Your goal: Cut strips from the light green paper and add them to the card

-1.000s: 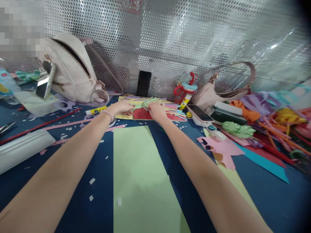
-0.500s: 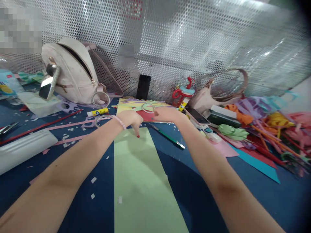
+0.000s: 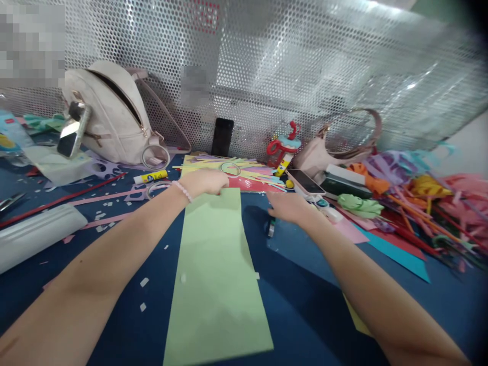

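Note:
A long sheet of pale green paper [image 3: 213,269] runs down the middle of the dark blue table. My left hand [image 3: 208,183], with a beaded bracelet at the wrist, is closed on the sheet's far edge. To its right, my right hand [image 3: 287,206] is closed on a green craft knife [image 3: 271,229]. Only the knife's metal end shows below the fingers; the rest is hidden. Behind my hands lies a red sheet [image 3: 249,184] with a pile of coloured paper strips [image 3: 206,163].
A white backpack [image 3: 109,117] and a glue stick [image 3: 150,176] are on the left. A black phone [image 3: 222,136] stands against the back. On the right are a handbag [image 3: 318,152], another phone [image 3: 305,181] and heaped coloured paper [image 3: 412,188]. White scraps [image 3: 144,281] dot the table.
My right hand has come back from the strips and picked up the craft knife, which has turned. My left hand has taken the green sheet's far edge, and the sheet's near edge now shows.

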Motion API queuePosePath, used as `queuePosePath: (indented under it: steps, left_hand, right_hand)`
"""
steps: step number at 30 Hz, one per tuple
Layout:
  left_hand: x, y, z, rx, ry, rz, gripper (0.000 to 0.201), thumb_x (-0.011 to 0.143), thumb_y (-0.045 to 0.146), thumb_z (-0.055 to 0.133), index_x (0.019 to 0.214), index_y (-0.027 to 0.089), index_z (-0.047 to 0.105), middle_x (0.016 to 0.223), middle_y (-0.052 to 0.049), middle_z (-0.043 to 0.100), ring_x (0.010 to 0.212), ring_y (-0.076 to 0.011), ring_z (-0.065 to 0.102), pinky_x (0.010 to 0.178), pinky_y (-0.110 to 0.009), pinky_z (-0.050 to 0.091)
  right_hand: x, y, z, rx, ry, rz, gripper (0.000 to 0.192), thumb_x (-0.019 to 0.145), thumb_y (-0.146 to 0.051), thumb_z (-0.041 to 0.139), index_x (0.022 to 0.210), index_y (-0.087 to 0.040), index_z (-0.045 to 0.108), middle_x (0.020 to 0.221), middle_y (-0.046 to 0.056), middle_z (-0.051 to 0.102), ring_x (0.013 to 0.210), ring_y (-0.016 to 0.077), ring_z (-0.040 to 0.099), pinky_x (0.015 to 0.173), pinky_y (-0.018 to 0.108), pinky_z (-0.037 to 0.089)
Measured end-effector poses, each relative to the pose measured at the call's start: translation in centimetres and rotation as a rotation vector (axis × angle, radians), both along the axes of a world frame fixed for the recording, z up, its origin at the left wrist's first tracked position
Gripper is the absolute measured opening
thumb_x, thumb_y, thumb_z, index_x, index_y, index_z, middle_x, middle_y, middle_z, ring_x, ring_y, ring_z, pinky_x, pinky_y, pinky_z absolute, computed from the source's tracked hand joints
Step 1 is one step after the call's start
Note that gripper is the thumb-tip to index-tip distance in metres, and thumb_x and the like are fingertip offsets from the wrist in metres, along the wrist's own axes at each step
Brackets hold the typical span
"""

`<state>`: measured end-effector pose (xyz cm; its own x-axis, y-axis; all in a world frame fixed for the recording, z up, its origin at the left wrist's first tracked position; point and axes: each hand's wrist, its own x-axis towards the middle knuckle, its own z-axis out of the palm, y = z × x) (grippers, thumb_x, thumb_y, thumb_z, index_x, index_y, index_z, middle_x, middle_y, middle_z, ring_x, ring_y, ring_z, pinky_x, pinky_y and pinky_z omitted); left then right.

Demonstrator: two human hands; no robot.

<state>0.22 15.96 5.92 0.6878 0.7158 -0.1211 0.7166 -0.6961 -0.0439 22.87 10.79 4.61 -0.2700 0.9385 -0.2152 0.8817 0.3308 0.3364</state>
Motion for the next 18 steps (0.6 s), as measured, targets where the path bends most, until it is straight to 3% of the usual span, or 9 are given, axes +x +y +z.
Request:
queuePosePath:
  steps: [3,5,9,12,16,18]
  left_hand:
    - [0.2,0.5,0.0,0.169,-0.235,-0.033,0.012,0.087,0.015,0.054,0.09,0.015,0.066,0.096,-0.009,0.065,0.096,-0.0235,0.061,0.082,-0.036,0.046]
    - [0.2,0.9,0.1,0.222,-0.375,-0.069,0.021,0.085,0.011,0.049,0.096,0.017,0.066,0.105,-0.009,0.065,0.101,-0.0241,0.06,0.082,-0.034,0.044]
    - [-0.1,1.4,0.7,0.211,-0.613,-0.143,0.02,0.086,0.013,0.047,0.096,0.016,0.064,0.099,-0.006,0.066,0.091,-0.0186,0.062,0.079,-0.028,0.045]
    - [-0.2,1.2,1.2,0.176,-0.759,-0.174,0.017,0.09,0.018,0.047,0.097,0.014,0.062,0.097,-0.006,0.066,0.087,-0.0162,0.063,0.078,-0.027,0.048]
    - [-0.1,0.4,2.0,0.152,-0.955,-0.166,0.035,0.089,0.015,0.047,0.124,0.016,0.048,0.13,-0.012,0.05,0.102,-0.0163,0.061,0.079,-0.024,0.05]
    - [-0.1,-0.6,2.8,0.136,-1.036,-0.174,0.039,0.088,0.016,0.05,0.127,0.016,0.047,0.133,-0.012,0.047,0.104,-0.0168,0.06,0.078,-0.023,0.05]
  right_hand:
    - [-0.9,-0.3,0.6,0.138,0.071,0.097,0.055,0.088,-0.027,0.047,0.139,-0.01,0.035,0.109,0.017,0.066,0.097,0.0286,0.061,0.071,0.032,0.042]
    - [-1.4,-0.5,0.9,0.259,0.131,0.257,0.055,0.092,-0.024,0.041,0.145,-0.015,0.029,0.112,0.015,0.064,0.099,0.0262,0.059,0.076,0.033,0.042]
    - [-1.6,-0.9,1.1,0.422,0.175,0.566,0.047,0.094,-0.015,0.033,0.139,-0.024,0.044,0.1,0.009,0.066,0.092,0.0217,0.058,0.078,0.034,0.04]
    - [-1.5,-1.6,1.7,0.442,0.196,0.626,0.041,0.097,-0.019,0.03,0.124,-0.023,0.06,0.091,0.008,0.067,0.086,0.0208,0.058,0.073,0.033,0.04]
    - [-1.6,-2.7,3.0,0.504,0.254,0.616,0.04,0.097,-0.025,0.03,0.107,-0.02,0.069,0.086,0.007,0.069,0.08,0.0202,0.059,0.068,0.033,0.039]
    - [-1.6,-3.1,3.6,0.579,0.287,0.549,0.04,0.096,-0.025,0.032,0.106,-0.019,0.069,0.082,0.007,0.069,0.078,0.0203,0.06,0.068,0.033,0.039]
